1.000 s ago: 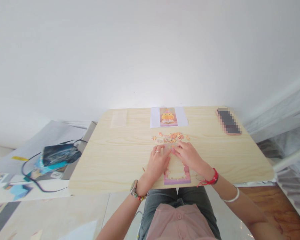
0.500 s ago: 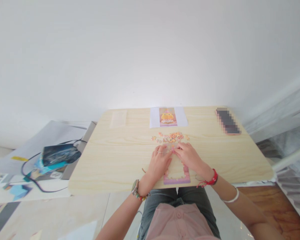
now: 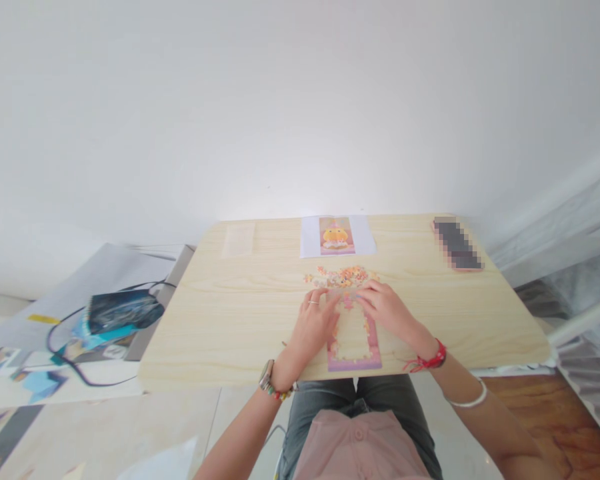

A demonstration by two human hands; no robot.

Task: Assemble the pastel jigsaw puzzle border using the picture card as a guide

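Note:
A jigsaw puzzle border (image 3: 355, 365), pink and purple with a bare rectangle in its middle, lies flat near the table's front edge. My left hand (image 3: 315, 323) rests over its upper left corner, fingers stretched forward and thumb towards the middle. On the upper right corner lies my right hand (image 3: 387, 310), its fingers extended and touching the top edge. A pink puzzle piece (image 3: 349, 303) shows between the hands at the top of the border. Just beyond my fingertips is a pile of loose orange and pale puzzle pieces (image 3: 353, 274). The fingers hide parts of the top edge.
Behind the pile, a white sheet with a pumpkin picture (image 3: 337, 235) lies on the wooden table (image 3: 220, 313). A phone (image 3: 457, 245) is at the far right, and a translucent sheet (image 3: 239, 240) at the far left. A dark blue bag (image 3: 125, 310) sits beside the table.
My hands have moved apart, uncovering the pink piece at the top and more of the border's sides. The view has shifted slightly.

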